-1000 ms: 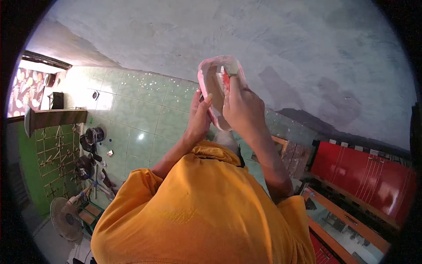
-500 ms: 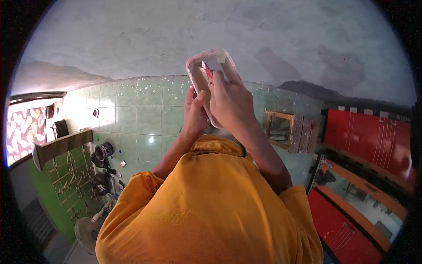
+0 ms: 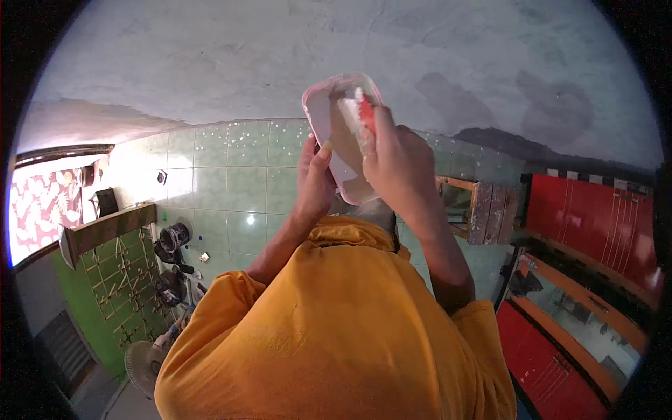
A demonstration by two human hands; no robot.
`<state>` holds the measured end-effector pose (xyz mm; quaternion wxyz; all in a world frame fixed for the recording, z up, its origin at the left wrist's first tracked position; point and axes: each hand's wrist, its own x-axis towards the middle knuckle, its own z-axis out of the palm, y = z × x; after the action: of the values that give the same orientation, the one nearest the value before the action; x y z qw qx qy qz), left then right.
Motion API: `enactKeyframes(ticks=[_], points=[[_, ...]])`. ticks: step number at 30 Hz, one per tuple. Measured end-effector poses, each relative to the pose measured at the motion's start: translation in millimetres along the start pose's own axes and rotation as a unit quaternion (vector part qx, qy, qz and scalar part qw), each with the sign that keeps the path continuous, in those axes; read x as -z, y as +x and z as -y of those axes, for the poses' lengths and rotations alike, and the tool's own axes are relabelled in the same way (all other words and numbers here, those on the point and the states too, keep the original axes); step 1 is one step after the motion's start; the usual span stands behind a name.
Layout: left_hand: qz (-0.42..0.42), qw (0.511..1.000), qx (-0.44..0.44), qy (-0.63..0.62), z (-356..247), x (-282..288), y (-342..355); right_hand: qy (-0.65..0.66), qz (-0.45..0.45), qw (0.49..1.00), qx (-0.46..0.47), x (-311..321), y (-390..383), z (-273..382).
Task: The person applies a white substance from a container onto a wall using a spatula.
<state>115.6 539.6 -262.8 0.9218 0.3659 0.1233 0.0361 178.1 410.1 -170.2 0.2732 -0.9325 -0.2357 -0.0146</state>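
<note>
My left hand [image 3: 314,183] grips the left side of a shallow pink-rimmed tray [image 3: 306,104], thumb over the rim and fingers beneath. A pale, wet paste coats parts of the tray's inside. Held closed in my right hand [image 3: 400,162] is a red-handled scraper [image 3: 367,114] with a whitish tip. It lies over the right half of the tray, with a pale edge against the tray's floor. My fingers hide much of the tool, so its full shape cannot be made out.
Ahead is a grey plastered wall [image 3: 231,63], with damp dark patches on the right. Green floor tiles [image 3: 245,189] carry white splashes. To the right stand a wooden stool [image 3: 483,210] and red cabinets [image 3: 581,224]. A fan [image 3: 145,367] and a black bucket [image 3: 175,236] are on the left.
My right hand and the scraper have shifted right across the tray, from its middle toward its right side. The tray is tilted a little differently, showing more of its inside.
</note>
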Motion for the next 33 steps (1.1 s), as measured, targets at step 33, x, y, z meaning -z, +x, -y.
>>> enactKeyframes(ticks=[33], points=[[-0.032, 0.995, -0.027, -0.087, -14.9, 7.6, 3.7, 0.037, 0.005, 0.999, 0.023, 3.4, 24.3, 37.9]])
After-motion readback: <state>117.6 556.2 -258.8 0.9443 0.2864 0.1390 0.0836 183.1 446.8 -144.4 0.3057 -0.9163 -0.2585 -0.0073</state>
